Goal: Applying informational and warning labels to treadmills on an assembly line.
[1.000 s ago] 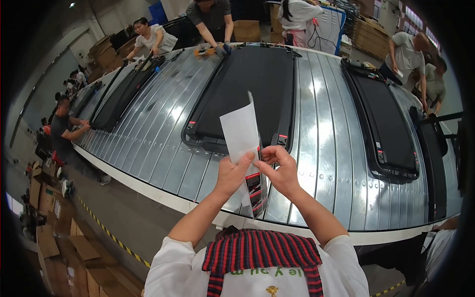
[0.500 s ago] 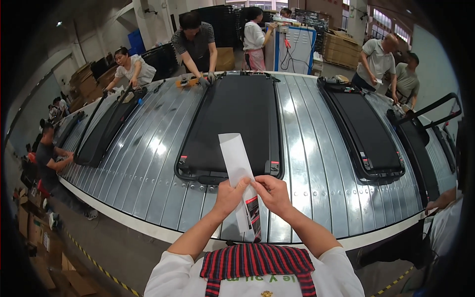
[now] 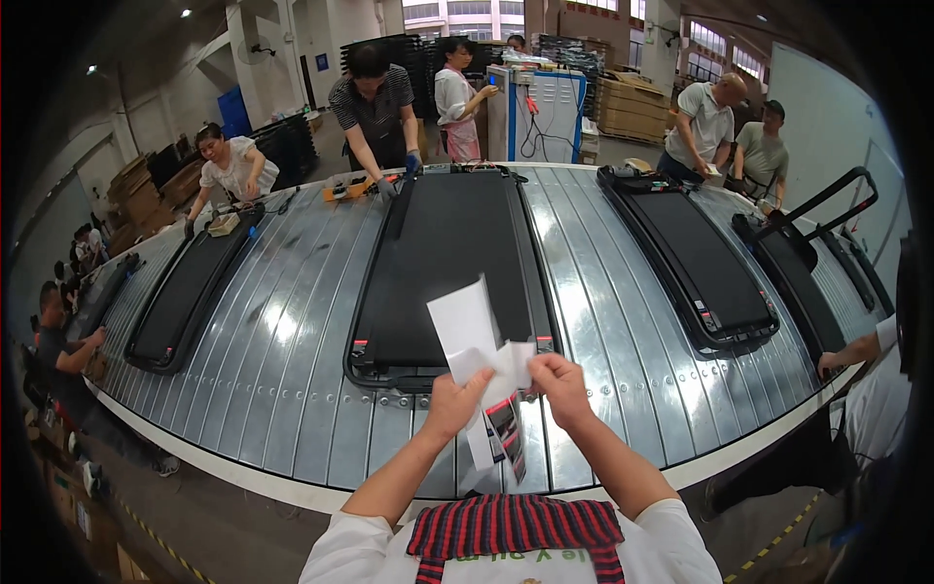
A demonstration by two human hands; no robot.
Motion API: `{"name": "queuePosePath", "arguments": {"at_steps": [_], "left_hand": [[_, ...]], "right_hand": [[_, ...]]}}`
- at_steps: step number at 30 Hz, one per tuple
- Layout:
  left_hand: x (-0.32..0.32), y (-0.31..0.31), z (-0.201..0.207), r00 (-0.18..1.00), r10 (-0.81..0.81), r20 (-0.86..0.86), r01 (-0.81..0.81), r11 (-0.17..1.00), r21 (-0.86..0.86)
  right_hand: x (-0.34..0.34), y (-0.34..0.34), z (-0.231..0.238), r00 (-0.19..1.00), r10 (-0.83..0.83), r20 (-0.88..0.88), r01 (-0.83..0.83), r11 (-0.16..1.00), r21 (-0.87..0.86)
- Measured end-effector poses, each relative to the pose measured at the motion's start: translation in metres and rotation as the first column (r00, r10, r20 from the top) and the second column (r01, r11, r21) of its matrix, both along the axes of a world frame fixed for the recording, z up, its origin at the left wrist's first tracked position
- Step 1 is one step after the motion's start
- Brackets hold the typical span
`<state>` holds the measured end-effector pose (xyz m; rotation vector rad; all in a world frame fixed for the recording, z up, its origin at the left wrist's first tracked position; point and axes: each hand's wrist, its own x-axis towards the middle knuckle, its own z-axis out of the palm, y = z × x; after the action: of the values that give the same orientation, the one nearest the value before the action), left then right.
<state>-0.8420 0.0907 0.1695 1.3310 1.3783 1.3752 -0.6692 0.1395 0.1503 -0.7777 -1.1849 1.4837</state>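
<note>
White paper sheet with black-and-red print point(image 3: 498, 366) sits between bare left hand point(image 3: 457, 403), pinching its left side, and bare right hand point(image 3: 561, 391), pinching its right.

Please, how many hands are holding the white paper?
2: the left hand grips the white paper from its left side; the right hand pinches its right side. No other hand seems hidden there.

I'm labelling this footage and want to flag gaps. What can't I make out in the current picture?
All in the head view:
Left hand: most fingertips hidden behind the white paper.
Details on the printed strip: too small and blurred.
Nearest co-worker at right: head lost in the dark rim.
What the far co-worker's gloved hands grip: too small.
</note>
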Motion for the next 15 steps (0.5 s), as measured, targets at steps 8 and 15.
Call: {"name": "queuePosePath", "arguments": {"at_steps": [8, 15], "left_hand": [[-0.003, 0.036, -0.017, 0.973, -0.081, 0.218, 0.115, 0.982, -0.148], [-0.016, 0.036, -0.001, 0.956, -0.258, 0.14, 0.264, 0.964, -0.024]], "right_hand": [[-0.027, -0.016, 0.033, 0.751, -0.58, 0.315, 0.061, 0.536, 0.842], [-0.039, -0.036, 0.052, 0.738, -0.393, 0.549, -0.204, 0.645, 0.736]]}}
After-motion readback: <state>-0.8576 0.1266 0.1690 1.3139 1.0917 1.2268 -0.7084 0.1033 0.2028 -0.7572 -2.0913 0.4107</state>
